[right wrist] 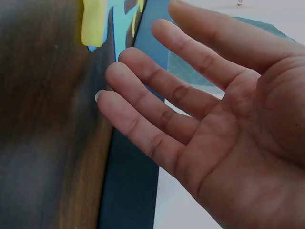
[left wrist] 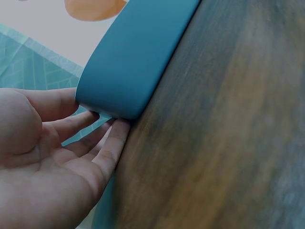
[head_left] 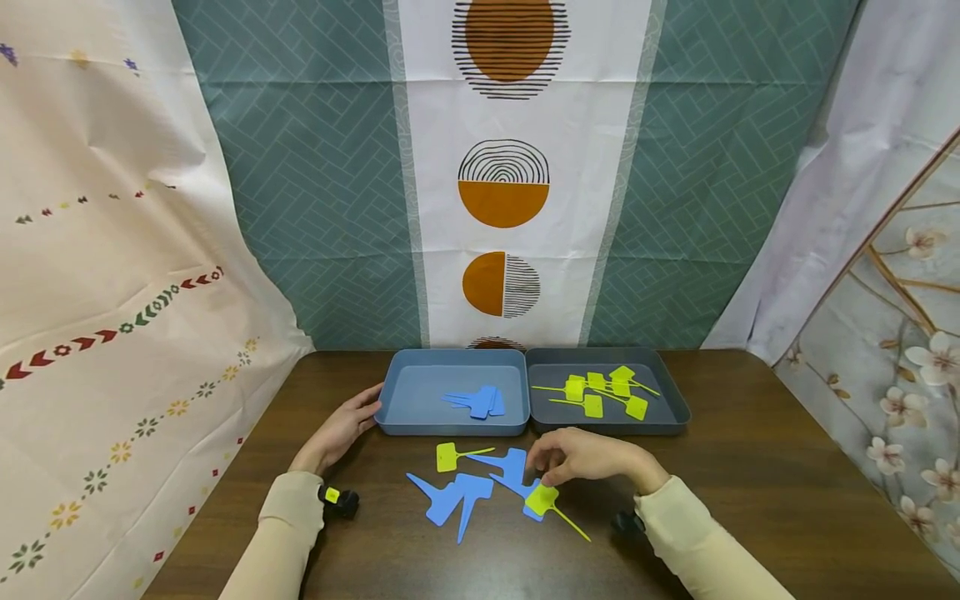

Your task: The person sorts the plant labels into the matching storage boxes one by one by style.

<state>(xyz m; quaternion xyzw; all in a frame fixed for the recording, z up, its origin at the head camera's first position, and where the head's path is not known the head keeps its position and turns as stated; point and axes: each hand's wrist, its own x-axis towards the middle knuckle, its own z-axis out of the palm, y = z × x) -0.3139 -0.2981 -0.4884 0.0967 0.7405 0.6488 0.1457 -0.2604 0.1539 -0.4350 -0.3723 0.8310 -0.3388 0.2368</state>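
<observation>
My left hand (head_left: 341,429) touches the left wall of the blue tray (head_left: 420,400) with extended fingertips, and the left wrist view shows the fingers (left wrist: 112,145) against its corner. Several blue T-shaped plant labels (head_left: 480,402) lie in that tray. My right hand (head_left: 588,457) hovers over the table labels, fingers loosely bent and holding nothing. Nearest to its thumb is a yellow-green plant label (head_left: 542,500), overlapping a blue plant label (head_left: 534,512). Other blue plant labels (head_left: 444,502) and another yellow-green plant label (head_left: 447,457) lie on the table to the left.
A dark grey tray (head_left: 667,412) holding several yellow-green labels (head_left: 592,406) stands right beside the blue tray. Both trays sit at the back of the brown wooden table (head_left: 750,467), before a patterned curtain (head_left: 345,208).
</observation>
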